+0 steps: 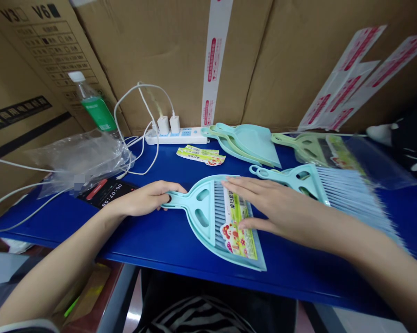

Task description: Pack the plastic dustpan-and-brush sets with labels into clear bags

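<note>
Turquoise plastic fills your left hand [147, 199]: that forearm angles in from the near left, and the fingers curl tightly around the handle of the dustpan-and-brush set [203, 215]. Your right hand [281, 208] reaches across from the near right, back upward, its fingers stretched out to the left and grasping nothing, the thumb spread toward the near side. It lies flat over the printed label [239, 226] and the far end of the bristles. The set rests on the blue counter [159, 249], its handle to the left and its wide lip to the right, beneath your right fingertips. Just to its right, another turquoise brush [305, 182] lies partly behind your right forearm.
</note>
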Demonstrator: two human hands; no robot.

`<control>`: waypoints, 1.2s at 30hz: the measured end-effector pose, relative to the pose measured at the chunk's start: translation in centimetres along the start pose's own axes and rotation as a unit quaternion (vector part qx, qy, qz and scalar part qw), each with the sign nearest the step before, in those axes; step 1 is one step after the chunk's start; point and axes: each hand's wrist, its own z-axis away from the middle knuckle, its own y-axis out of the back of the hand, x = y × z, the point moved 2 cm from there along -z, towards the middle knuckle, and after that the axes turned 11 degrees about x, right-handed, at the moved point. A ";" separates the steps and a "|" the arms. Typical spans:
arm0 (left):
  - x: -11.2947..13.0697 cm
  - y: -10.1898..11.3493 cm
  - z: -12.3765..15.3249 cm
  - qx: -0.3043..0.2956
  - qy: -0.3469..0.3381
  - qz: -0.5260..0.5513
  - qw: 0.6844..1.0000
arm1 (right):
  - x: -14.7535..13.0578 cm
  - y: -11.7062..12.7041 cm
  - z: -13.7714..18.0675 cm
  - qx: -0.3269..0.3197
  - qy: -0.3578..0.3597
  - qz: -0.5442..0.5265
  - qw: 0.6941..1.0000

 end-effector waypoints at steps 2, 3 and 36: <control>0.0 0.0 0.0 -0.001 -0.004 0.001 1.000 | 0.4 0.2 0.0 0.023 -0.008 0.031 0.999; 0.0 0.0 0.0 -0.001 -0.006 0.001 1.000 | 0.6 0.3 0.0 0.034 -0.015 0.047 0.998; -0.2 0.2 0.2 0.014 -0.025 -0.031 0.999 | 2.6 -0.2 -1.4 0.067 -0.057 0.106 0.990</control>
